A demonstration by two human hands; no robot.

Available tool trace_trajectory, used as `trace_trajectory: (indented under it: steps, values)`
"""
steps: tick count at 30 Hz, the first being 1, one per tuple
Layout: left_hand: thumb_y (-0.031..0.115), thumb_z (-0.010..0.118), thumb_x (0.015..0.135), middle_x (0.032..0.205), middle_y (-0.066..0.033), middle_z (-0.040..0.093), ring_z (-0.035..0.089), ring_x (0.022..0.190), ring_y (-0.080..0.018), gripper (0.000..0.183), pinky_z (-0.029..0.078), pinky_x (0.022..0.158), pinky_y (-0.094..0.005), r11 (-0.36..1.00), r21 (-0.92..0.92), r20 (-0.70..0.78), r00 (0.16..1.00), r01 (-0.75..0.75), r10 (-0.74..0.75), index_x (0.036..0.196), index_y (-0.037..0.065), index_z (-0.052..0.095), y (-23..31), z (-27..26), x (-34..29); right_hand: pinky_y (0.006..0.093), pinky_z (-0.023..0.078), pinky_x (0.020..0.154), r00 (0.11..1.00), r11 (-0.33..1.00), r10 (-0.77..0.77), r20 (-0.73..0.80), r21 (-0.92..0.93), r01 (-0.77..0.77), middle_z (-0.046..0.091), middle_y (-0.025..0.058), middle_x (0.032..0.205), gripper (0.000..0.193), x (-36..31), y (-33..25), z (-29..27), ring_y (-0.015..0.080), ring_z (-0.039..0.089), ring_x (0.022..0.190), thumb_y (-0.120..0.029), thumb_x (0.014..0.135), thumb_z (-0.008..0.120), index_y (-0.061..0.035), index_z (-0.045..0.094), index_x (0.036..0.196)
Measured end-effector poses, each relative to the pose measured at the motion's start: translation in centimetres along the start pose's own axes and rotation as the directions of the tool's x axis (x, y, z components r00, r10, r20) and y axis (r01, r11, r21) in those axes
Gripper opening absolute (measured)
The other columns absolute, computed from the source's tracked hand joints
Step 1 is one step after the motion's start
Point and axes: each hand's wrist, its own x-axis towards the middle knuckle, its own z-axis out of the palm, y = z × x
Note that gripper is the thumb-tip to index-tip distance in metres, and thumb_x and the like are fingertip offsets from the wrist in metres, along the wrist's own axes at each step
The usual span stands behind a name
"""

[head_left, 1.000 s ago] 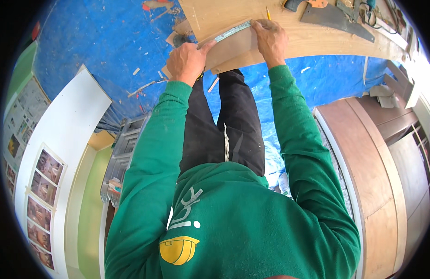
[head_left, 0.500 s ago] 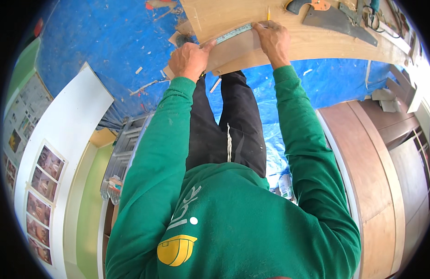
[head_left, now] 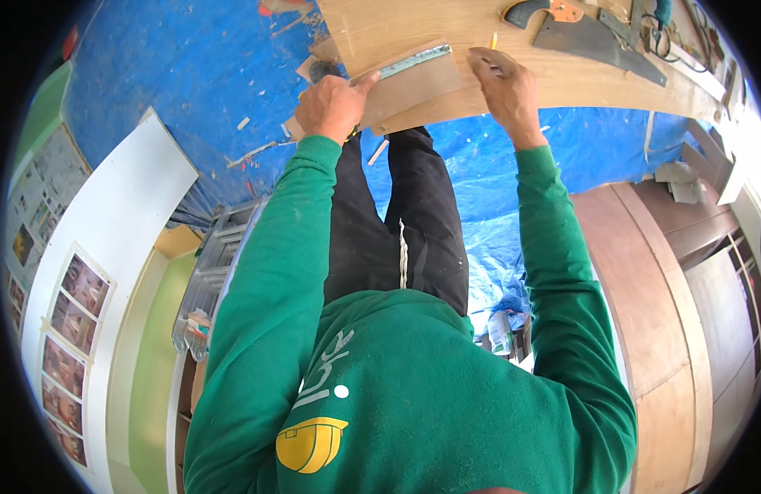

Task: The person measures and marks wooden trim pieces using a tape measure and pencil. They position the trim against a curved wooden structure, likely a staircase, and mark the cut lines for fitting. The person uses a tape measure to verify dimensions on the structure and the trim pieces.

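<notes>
My left hand (head_left: 331, 107) is closed around a tape measure, whose case is mostly hidden; a bit of yellow and black shows below the palm. Its metal blade (head_left: 417, 60) runs out to the right along the far edge of a small thin wooden board (head_left: 413, 92). That board lies on a larger wooden sheet (head_left: 421, 23). Off the board's right end, my right hand (head_left: 508, 86) hovers over the sheet with curled fingers. A yellow pencil (head_left: 495, 39) sticks up from behind those fingers, gripped in them.
A handsaw (head_left: 598, 43) and corded tool (head_left: 662, 20) lie on the sheet's far right. Blue plastic (head_left: 183, 74) with scraps covers the floor. A white panel (head_left: 100, 222) and grey ladder (head_left: 224, 247) stand left; wooden panels (head_left: 644, 305) are at right.
My right hand has left the blade's end and moved right and slightly nearer, the pencil moving with it. The blade's end is now uncovered. My left hand has stayed in place.
</notes>
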Motion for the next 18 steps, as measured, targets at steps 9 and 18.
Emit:
trace_trajectory:
  steps: [9,18]
  values:
    - [0.078,0.067,0.092,0.105,-0.0216,0.081,0.077,0.102,-0.0438,0.077,0.059,0.085,-0.0525,0.999,0.031,-0.018,1.000,-0.008,0.009,0.095,0.004,0.084,0.3,-0.5,-0.4,0.0465,0.059,0.089,0.998,0.995,-0.054,0.031,-0.086,0.057,0.080,0.0208,0.106,0.035,2.9,0.7,4.0,0.0403,0.076,0.097,-0.036,0.099,0.070,-0.0083,0.083,0.116]
    - [0.075,0.070,0.091,0.090,-0.0245,0.078,0.075,0.093,-0.0458,0.072,0.057,0.083,-0.0561,0.985,0.076,-0.157,0.974,-0.154,0.164,0.086,0.005,0.084,-1.0,1.8,0.2,0.0479,0.060,0.087,0.987,0.987,0.159,-0.030,-0.030,-0.160,0.080,0.0213,0.100,0.036,1.6,0.3,4.7,0.0404,0.076,0.093,-0.039,0.098,0.070,-0.0098,0.085,0.112]
